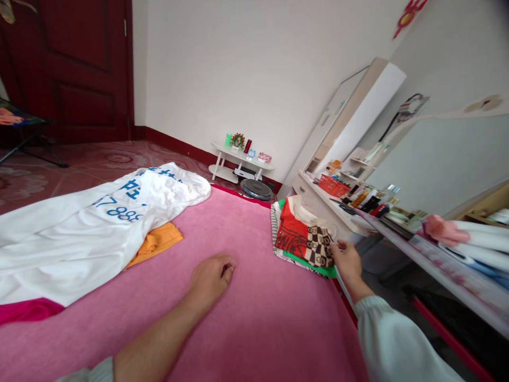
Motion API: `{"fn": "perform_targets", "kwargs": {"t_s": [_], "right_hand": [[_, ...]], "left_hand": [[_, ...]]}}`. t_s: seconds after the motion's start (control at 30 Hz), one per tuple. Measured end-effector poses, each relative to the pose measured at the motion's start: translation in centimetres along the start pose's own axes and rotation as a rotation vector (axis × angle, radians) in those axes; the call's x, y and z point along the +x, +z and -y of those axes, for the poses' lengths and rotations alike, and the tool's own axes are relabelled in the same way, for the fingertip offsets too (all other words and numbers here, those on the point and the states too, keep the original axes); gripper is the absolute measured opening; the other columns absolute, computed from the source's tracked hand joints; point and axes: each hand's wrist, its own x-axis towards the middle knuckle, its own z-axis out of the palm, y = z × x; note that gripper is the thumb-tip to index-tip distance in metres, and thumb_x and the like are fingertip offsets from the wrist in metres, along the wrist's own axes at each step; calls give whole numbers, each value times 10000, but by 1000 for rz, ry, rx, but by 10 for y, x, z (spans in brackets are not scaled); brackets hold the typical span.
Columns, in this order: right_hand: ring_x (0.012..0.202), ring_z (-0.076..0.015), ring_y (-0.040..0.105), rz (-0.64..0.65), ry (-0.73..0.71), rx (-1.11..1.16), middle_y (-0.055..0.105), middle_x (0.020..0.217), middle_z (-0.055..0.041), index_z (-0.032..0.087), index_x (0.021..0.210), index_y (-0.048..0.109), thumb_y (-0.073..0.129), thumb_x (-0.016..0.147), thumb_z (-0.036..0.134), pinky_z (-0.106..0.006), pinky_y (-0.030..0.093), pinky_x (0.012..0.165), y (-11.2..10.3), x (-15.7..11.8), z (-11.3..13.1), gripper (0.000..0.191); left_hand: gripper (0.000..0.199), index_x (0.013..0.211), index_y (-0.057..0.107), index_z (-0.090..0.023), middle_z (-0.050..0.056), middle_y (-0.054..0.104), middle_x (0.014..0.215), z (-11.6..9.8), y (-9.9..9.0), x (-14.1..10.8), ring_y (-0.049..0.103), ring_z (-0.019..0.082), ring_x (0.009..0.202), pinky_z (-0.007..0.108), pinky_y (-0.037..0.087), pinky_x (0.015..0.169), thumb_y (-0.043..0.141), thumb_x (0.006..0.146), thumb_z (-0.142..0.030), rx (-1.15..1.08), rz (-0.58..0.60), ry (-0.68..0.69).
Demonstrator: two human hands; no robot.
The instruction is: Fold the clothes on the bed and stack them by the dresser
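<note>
My left hand [212, 275] hovers over or rests on the pink bedspread [254, 318], fingers curled together and nothing visible in them. At the right edge of the bed, my right hand [348, 261] has its fingers closed at the corner of a folded shirt [296, 236], red and cream with a dark checked pattern. That shirt tops a small stack of folded clothes, where a green garment [326, 270] and a striped garment [274, 228] show underneath. The fingertips of my right hand are partly hidden by its back.
A white garment with blue lettering [119, 212] spreads across the bed's left side, over an orange cloth [159, 244]. A magenta cloth [32, 310] lies near it. A cluttered dressing table [342, 209] stands close on the right. Beyond the bed is a low white stand [238, 154].
</note>
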Motion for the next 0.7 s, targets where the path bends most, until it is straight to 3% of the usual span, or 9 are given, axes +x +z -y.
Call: {"fn": "perform_targets", "kwargs": {"t_s": [0.13, 0.3, 0.5, 0.7], "right_hand": [[858, -320, 662, 138, 73, 106, 713, 859, -147, 117, 1076, 635, 635, 664, 525, -384, 505, 704, 4, -16, -14, 579], [684, -257, 680, 199, 126, 376, 703, 663, -77, 139, 815, 687, 690, 604, 399, -305, 522, 556, 10, -10, -12, 335], [575, -215, 659, 120, 178, 418, 680, 614, -70, 119, 754, 644, 637, 658, 410, -285, 522, 495, -2, 4, -19, 306], [719, -316, 675, 58, 224, 232, 668, 608, -98, 145, 730, 689, 661, 603, 336, -382, 530, 592, -3, -1, -31, 231]], "left_hand": [[187, 889, 674, -245, -19, 689, 869, 1, 1, 0, 607, 149, 797, 228, 349, 645, 508, 819, -198, 3, 5, 5], [199, 906, 679, -241, -15, 687, 863, 3, 2, 1, 602, 145, 784, 225, 352, 648, 508, 820, -188, 1, 14, 4], [185, 887, 679, -238, -15, 689, 870, -1, 0, 0, 607, 147, 800, 225, 355, 655, 513, 821, -190, -5, 10, 2], [194, 901, 682, -233, -10, 691, 880, -2, -2, 0, 609, 150, 813, 225, 357, 660, 515, 819, -179, -10, 25, -19]]}}
